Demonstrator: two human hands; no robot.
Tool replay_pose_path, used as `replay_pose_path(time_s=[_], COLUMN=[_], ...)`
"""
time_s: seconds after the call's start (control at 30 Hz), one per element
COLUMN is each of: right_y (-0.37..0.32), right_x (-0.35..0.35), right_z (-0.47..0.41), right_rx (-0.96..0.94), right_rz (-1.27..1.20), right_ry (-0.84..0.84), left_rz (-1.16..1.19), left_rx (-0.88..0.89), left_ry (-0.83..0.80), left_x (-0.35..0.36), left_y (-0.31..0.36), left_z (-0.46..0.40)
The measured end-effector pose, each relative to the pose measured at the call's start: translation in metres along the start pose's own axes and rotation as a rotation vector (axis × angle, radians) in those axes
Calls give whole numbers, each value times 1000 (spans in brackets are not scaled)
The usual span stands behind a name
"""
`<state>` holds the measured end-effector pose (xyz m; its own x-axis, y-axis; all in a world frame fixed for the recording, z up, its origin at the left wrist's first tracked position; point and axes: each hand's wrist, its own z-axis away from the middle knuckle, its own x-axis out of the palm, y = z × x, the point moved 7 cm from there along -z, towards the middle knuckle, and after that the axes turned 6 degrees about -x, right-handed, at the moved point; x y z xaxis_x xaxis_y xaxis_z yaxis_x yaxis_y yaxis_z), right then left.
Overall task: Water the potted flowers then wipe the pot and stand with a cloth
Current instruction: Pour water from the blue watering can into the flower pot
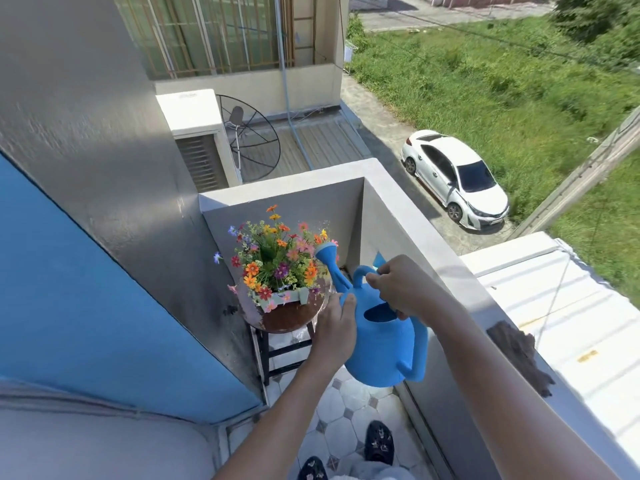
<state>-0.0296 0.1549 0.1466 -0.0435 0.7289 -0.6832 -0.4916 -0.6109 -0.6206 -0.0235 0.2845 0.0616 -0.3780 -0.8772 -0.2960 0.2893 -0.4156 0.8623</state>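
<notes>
A bunch of colourful flowers (277, 258) stands in a pale picket-fence pot (277, 299) on a round brown stool (284, 318) in the balcony corner. I hold a blue watering can (381, 344) just right of the flowers, its spout rose (327, 250) tilted up beside the blooms. My right hand (401, 289) grips the can's top handle. My left hand (337, 323) presses against the can's left side. A dark cloth (519, 355) lies on the balcony ledge to the right.
The grey balcony wall (398, 216) boxes in the corner behind and right of the stool. A blue panel (86, 289) runs along the left. The tiled floor (346, 410) below shows my dark shoes (379, 441). A white car (453, 178) is parked far below.
</notes>
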Motion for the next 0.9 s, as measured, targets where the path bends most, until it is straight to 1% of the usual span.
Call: replay_pose_path(time_s=[0.23, 0.57, 0.77, 0.9], right_y=[-19, -69, -77, -79], right_x=[4, 24, 40, 48], right_z=[-9, -20, -26, -26], right_rx=[-40, -154, -174, -187], right_rz=[-15, -23, -27, -13], right_ry=[-35, -81, -106, -115], left_rz=[34, 22, 55, 37], left_rx=[3, -4, -17, -19], left_ry=[32, 155, 177, 200], left_x=[-13, -64, -77, -84], left_y=[1, 0, -9, -14], left_z=[-12, -22, -17, -13])
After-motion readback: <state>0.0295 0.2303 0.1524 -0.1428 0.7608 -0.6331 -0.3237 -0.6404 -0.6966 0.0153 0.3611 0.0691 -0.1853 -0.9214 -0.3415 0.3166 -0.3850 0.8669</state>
